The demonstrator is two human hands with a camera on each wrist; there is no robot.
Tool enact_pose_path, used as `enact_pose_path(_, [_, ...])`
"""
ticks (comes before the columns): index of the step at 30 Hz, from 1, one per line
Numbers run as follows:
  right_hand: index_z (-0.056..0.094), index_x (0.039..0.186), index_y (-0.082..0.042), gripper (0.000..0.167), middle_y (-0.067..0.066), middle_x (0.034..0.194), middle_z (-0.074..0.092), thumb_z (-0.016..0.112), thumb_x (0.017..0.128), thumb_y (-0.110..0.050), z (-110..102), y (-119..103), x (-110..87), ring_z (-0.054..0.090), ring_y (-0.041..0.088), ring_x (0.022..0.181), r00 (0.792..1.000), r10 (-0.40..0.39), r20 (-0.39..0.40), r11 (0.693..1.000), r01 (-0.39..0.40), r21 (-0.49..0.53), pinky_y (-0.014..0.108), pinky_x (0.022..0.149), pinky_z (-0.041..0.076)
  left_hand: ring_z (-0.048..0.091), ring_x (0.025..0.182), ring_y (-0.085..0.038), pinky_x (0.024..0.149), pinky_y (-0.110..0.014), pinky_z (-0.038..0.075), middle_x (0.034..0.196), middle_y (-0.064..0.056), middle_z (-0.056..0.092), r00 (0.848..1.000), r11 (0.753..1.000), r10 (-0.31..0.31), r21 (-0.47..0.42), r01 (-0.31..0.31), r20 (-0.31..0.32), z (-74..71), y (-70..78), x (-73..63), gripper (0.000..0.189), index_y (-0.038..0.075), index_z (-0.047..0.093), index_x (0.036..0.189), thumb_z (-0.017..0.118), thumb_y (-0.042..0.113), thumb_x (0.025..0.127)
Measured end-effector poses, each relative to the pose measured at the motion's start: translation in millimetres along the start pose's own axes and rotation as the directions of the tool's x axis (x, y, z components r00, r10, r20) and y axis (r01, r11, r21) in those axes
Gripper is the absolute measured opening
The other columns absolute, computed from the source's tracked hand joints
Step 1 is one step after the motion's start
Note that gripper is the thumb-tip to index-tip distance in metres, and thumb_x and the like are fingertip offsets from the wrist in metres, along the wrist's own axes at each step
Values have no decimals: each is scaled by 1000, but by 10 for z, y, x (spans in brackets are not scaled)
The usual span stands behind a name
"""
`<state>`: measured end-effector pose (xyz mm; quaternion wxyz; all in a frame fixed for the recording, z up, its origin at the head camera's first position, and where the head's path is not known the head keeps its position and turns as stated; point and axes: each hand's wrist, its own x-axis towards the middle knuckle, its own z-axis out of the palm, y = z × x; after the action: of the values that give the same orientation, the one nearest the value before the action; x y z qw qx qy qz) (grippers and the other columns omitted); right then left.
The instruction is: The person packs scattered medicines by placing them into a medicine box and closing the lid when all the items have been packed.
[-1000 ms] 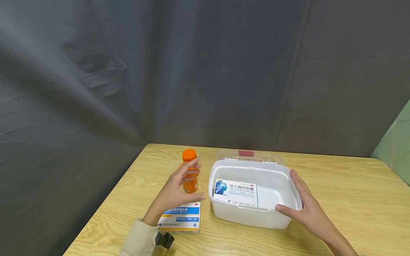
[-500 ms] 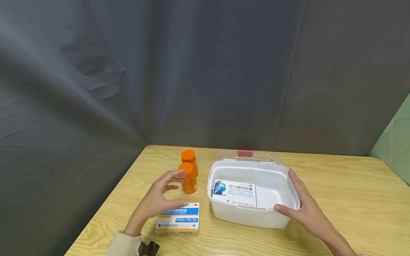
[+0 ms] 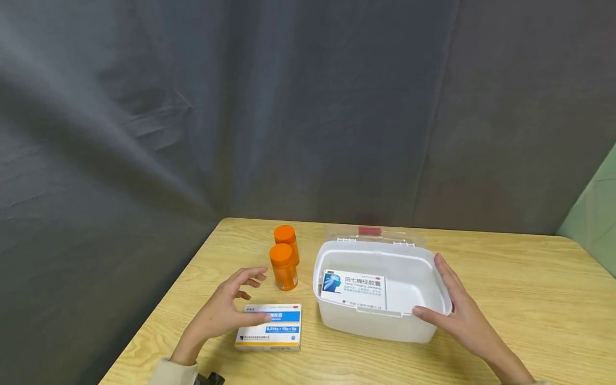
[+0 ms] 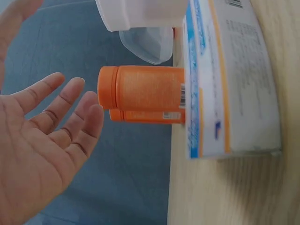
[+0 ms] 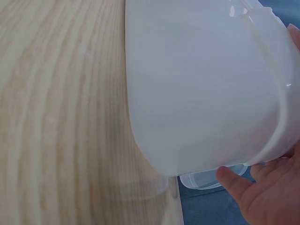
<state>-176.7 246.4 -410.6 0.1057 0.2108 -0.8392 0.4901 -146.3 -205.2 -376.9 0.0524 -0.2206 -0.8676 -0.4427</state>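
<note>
In the head view my left hand [image 3: 226,307] hovers over a white, blue and yellow medicine box [image 3: 269,337], holding nothing. Its fingers are parted and loosely bent, with the thumb above the box. The left wrist view shows the palm [image 4: 33,154] apart from the orange pill bottles and the medicine box. At the right, my right hand [image 3: 462,315] grips the end of a white plastic storage box [image 3: 375,326], thumb at the front rim and fingers along the side. Inside that box lies a white medicine box with a blue head picture [image 3: 358,290].
Two orange bottles stand behind the left medicine box, a nearer one [image 3: 285,272] and a farther one [image 3: 285,234]. The storage box's clear lid [image 3: 399,235] with a red latch hangs open at the back. A dark curtain [image 3: 327,107] rises behind the wooden table [image 3: 520,289].
My left hand has drawn back left and toward me, away from the orange bottles, to over the medicine box. The right hand stays on the storage box.
</note>
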Motion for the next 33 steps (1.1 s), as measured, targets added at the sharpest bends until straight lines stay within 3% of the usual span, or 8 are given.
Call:
enact_pose_path(3, [8, 157, -17, 106, 15, 160, 6, 79, 78, -8, -16, -2, 0, 8, 39, 142, 1000, 5, 4, 1000, -5, -4, 10, 101, 15, 52, 107, -22, 81, -48, 49, 124, 4, 54, 1000, 999, -13, 30, 13, 15, -11, -33, -49, 73, 22, 49, 138, 86, 25, 74])
enact_pose_path(8, [7, 157, -20, 108, 16, 160, 8, 79, 78, -7, -25, 7, 0, 13, 44, 139, 1000, 6, -1, 1000, -6, -20, 1, 90, 20, 52, 107, -29, 78, -40, 50, 127, 3, 53, 999, 999, -25, 47, 23, 33, -29, -87, -103, 72, 20, 51, 136, 86, 27, 73])
enact_pose_path(16, [7, 157, -20, 107, 15, 160, 6, 79, 78, -7, -18, 10, 17, 10, 45, 140, 1000, 13, 8, 1000, -13, -6, 1, 90, 20, 48, 109, -37, 79, -43, 50, 129, -5, 52, 993, 993, -92, 75, 87, 68, -22, -167, -184, 74, 17, 53, 133, 88, 30, 69])
enact_pose_path(22, [8, 157, -19, 107, 15, 160, 6, 79, 78, -6, 1, 24, 0, 8, 40, 142, 1000, 9, 2, 1000, -9, -2, 2, 92, 17, 44, 111, -40, 81, -47, 46, 126, -14, 47, 982, 984, -132, 136, 113, 136, -25, -212, -240, 81, 9, 52, 133, 90, 33, 65])
enact_pose_path(28, [8, 157, -18, 107, 15, 160, 6, 79, 78, -5, -4, 33, 3, 9, 42, 141, 1000, 1, 0, 1000, -1, -4, 1, 91, 20, 45, 109, -35, 83, -43, 45, 125, -13, 42, 972, 979, -154, 163, 126, 176, -15, -254, -240, 86, 7, 50, 134, 91, 29, 62])
enact_pose_path(33, [8, 157, -23, 108, 14, 160, 6, 79, 78, -4, 3, 46, 12, 10, 39, 141, 1000, -8, 0, 1000, 8, 8, 1, 90, 22, 43, 113, -34, 91, -49, 43, 127, -10, 42, 959, 970, -207, 166, 176, 194, -6, -266, -230, 83, 8, 53, 132, 92, 26, 61])
